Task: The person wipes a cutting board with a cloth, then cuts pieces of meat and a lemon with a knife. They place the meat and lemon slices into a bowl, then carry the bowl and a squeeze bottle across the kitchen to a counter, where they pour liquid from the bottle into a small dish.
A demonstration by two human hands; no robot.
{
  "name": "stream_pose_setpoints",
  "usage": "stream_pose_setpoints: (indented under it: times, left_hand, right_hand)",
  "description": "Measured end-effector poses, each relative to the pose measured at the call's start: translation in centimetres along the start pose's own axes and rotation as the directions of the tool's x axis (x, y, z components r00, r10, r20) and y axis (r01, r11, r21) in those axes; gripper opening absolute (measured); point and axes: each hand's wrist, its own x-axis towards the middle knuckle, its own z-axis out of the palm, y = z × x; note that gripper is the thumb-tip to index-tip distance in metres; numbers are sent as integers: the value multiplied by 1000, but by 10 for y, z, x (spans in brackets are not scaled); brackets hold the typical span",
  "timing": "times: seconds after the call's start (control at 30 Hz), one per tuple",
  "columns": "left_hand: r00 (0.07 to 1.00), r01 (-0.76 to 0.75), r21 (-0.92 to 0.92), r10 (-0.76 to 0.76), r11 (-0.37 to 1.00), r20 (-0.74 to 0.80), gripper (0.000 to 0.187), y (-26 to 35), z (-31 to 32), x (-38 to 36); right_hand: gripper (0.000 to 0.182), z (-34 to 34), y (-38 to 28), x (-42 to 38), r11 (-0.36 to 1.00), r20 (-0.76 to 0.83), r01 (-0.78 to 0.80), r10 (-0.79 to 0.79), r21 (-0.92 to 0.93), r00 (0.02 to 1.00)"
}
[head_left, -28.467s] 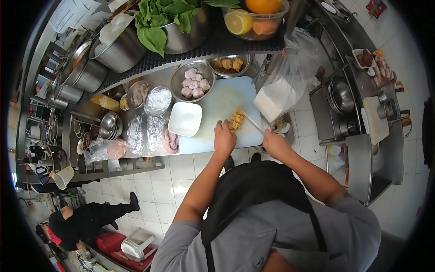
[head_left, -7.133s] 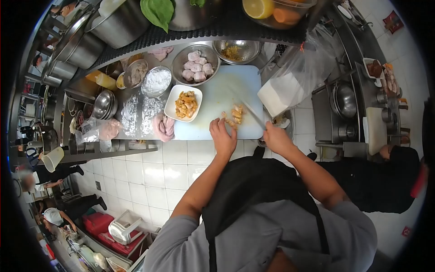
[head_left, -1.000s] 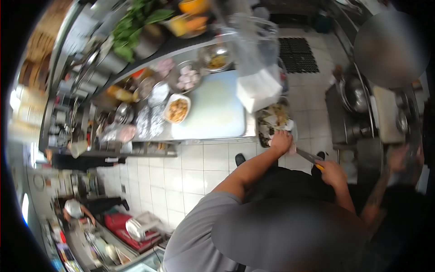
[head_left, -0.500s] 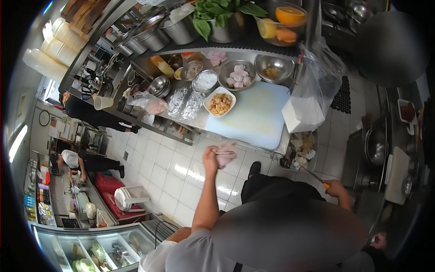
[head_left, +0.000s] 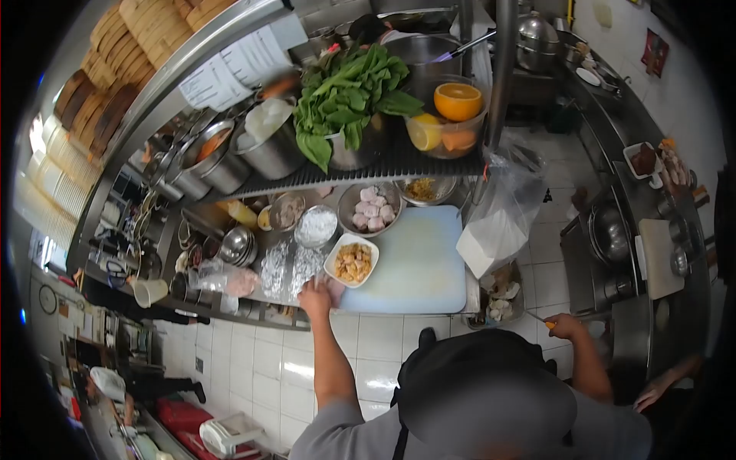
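Observation:
My left hand is at the counter's front edge, fingers closed on a limp pinkish cloth that the hand partly covers. Close by are a white square bowl of browned chunks, foil-covered items and a pale blue cutting board. Out to the right, my right hand grips a knife by its orange-yellow handle, the blade pointing toward a bin of scraps. Behind the white bowl stand a metal bowl of pale pink meat pieces and a bowl of white powder.
A shelf above the counter holds leafy greens and a tub of cut citrus. A plastic bag hangs at the counter's right end. Another person's hand shows at lower right; other people work at far left.
My left hand has brought the pinkish cloth from over the floor up to the counter edge beside the white bowl. My right hand still holds the knife low. The view has shifted.

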Motion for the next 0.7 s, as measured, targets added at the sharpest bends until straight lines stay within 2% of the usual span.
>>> stream_pose_setpoints:
  times: [0.03,0.1,0.13,0.17,0.2,0.23,0.27,0.3,0.33,0.37,0.4,0.43,0.53,0.63,0.67,0.7]
  left_hand:
    - [1000,0,-186,-5,983,-27,28,23,-19,8]
    - [998,-13,-533,-23,846,-61,25,89,-88,21]
    - [962,-272,-617,196,738,-190,23,134,-134,30]
    - [866,-498,-656,373,567,-335,22,186,-188,41]
    - [727,-671,-634,513,385,-457,20,234,-241,52]
    - [578,-782,-574,628,243,-521,20,273,-280,67]
    - [524,-803,-558,694,209,-493,19,309,-308,82]
    - [523,-785,-548,785,289,-334,19,340,-328,101]
    - [501,-801,-457,851,387,-157,20,373,-338,125]
    - [482,-816,-346,875,463,34,21,403,-343,146]
    - [485,-839,-214,866,500,120,25,427,-336,163]
    - [496,-853,-74,846,517,199,29,445,-326,176]
    - [345,-906,37,688,421,638,74,474,-320,185]
    - [364,-892,17,695,452,620,101,473,-313,177]
    - [335,-896,-7,687,443,645,112,475,-308,181]
    - [329,-896,-18,689,444,646,111,476,-298,187]
  right_hand:
    - [64,3,-6,-5,1000,-17,-11,12,26,1000]
    - [63,15,-8,-9,993,-63,-26,33,114,997]
    - [62,23,-7,-6,986,-89,-26,42,166,995]
    - [62,30,0,-4,977,-112,-26,51,213,992]
    - [61,33,2,-5,976,-128,-37,65,214,990]
    - [61,36,-1,-4,975,-145,-42,75,217,987]
    - [61,34,-8,-4,975,-166,-41,79,220,983]
    - [60,32,-12,-3,972,-193,-17,64,234,979]
    - [60,32,-16,-3,968,-219,7,49,250,974]
    - [60,34,-20,-5,964,-241,30,36,266,970]
    - [61,34,-28,-10,958,-253,26,48,284,966]
    - [62,32,-39,-16,953,-268,26,59,303,962]
    - [62,46,-37,-14,930,-317,70,51,360,947]
    - [62,65,-33,-15,909,-345,100,51,406,937]
    - [61,68,-32,-18,905,-351,103,53,413,935]
    - [61,72,-31,-19,906,-356,107,50,409,933]
